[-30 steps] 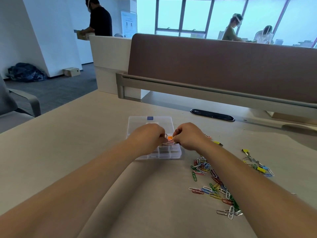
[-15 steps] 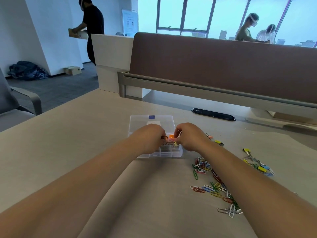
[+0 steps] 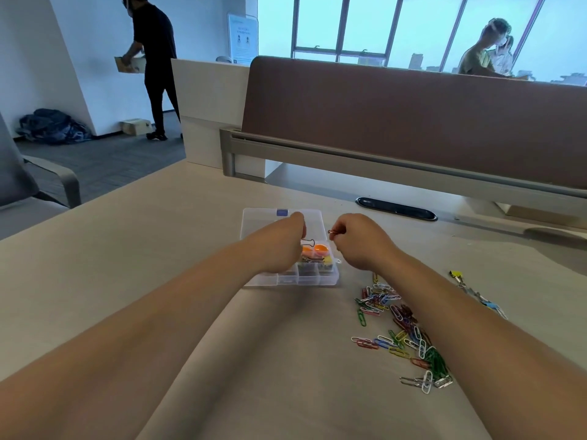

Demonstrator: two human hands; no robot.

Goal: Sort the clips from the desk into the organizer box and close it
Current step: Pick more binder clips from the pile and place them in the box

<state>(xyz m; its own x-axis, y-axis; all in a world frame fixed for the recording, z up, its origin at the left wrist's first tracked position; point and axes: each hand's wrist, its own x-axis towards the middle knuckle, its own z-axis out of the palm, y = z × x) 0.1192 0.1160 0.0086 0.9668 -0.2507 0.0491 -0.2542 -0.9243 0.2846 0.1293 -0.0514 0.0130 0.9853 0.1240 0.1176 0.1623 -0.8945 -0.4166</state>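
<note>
Hands, lately together, now apart over the open organizer box [image 3: 317, 280]. Left hand [image 3: 282, 246]: curled, pinching a white clip [image 3: 307, 242]. Right hand [image 3: 359, 241]: pinching a reddish clip [image 3: 332, 231] (small). Best released low, into matching compartments; loose clips [image 3: 400, 315] remain on desk [image 3: 158, 249].

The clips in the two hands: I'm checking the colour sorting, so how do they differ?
The white clip in the left hand is pale and points right, over filled compartments of the organizer box. The red clip in the right hand is dark and points left, at the box's right edge. Both are paper clips pinched at one end.
</note>
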